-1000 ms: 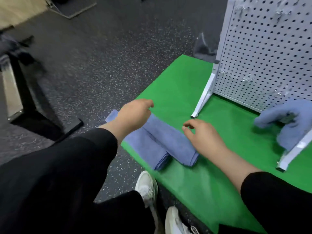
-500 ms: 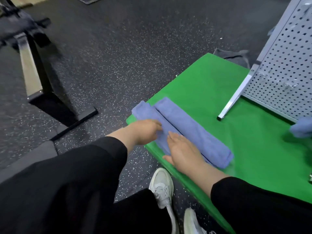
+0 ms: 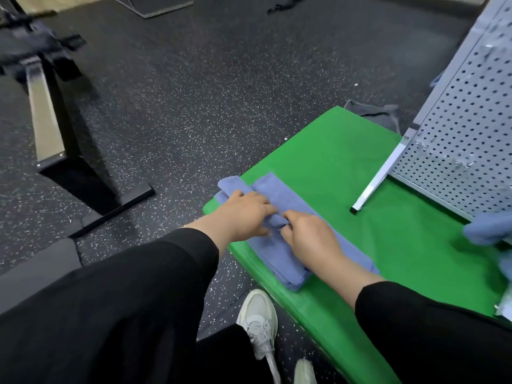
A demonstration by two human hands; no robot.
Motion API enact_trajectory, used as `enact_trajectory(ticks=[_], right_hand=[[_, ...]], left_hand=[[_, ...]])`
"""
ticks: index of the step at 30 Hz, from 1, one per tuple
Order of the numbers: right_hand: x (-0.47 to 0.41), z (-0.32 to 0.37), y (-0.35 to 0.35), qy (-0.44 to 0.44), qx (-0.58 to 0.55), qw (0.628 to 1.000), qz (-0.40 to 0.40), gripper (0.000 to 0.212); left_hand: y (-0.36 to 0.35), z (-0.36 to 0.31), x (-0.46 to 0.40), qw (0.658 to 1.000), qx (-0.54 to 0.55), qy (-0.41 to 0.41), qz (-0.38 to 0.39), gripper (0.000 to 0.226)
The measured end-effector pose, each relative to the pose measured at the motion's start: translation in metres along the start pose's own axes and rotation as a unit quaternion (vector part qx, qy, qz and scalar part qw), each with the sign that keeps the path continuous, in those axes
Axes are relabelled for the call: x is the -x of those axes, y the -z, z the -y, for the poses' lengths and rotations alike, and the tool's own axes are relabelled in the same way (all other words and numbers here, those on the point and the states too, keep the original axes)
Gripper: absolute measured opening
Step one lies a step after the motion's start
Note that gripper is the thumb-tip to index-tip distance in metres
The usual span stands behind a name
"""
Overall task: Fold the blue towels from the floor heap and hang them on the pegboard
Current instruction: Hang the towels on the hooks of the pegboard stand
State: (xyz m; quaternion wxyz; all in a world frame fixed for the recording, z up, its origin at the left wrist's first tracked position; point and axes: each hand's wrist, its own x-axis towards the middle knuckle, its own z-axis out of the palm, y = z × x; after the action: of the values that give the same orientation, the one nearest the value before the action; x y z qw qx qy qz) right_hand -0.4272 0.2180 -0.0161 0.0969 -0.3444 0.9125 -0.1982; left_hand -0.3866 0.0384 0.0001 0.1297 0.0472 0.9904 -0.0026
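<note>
A blue towel [image 3: 279,253], folded into a long strip, lies on the green table [image 3: 332,162] near its left corner. My left hand [image 3: 243,214] and my right hand [image 3: 310,234] meet at the middle of the strip, and both pinch its cloth between curled fingers. The white pegboard [image 3: 465,139] stands at the right on a slanted metal leg [image 3: 374,184]. Another blue towel [image 3: 487,225] hangs low on the board at the right edge.
The table's edge runs along a dark speckled floor. A black metal stand [image 3: 69,151] rises at the left. A dark cloth [image 3: 374,112] lies on the floor behind the table. My white shoes [image 3: 257,320] are under the table's near edge.
My hands moved together to the middle of the strip, and both now pinch the cloth instead of lying flat on it. The view tilted a little up and left.
</note>
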Motion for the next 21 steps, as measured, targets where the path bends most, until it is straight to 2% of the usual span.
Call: enact_trajectory(ticks=[3,7,8,11,12,16,21], right_hand=[[0.003,-0.012,0.037,-0.004,-0.032,0.999,-0.035,0.017],[0.021,-0.042,0.090,-0.026,-0.064,0.994,-0.090,0.018],[0.027,-0.050,0.103,-0.035,-0.072,0.992,-0.100,0.023],[0.048,-0.079,0.135,-0.068,-0.061,0.988,-0.122,0.053],[0.055,-0.091,0.142,-0.078,-0.051,0.987,-0.127,0.054],[0.085,-0.140,0.171,-0.143,-0.027,0.978,-0.149,0.021],[0.119,-0.182,0.197,-0.192,0.009,0.966,-0.175,0.017]], left_hand=[[0.018,-0.014,-0.011,0.993,0.049,-0.015,-0.104,0.017],[0.053,-0.050,-0.036,0.974,0.092,-0.066,-0.197,0.012],[0.062,-0.065,-0.045,0.968,0.096,-0.081,-0.217,0.011],[0.088,-0.114,-0.072,0.956,0.079,-0.114,-0.257,0.013],[0.095,-0.131,-0.079,0.953,0.071,-0.127,-0.266,0.015],[0.114,-0.196,-0.105,0.938,0.058,-0.183,-0.289,0.026],[0.110,-0.258,-0.130,0.953,0.111,-0.127,-0.250,0.026]])
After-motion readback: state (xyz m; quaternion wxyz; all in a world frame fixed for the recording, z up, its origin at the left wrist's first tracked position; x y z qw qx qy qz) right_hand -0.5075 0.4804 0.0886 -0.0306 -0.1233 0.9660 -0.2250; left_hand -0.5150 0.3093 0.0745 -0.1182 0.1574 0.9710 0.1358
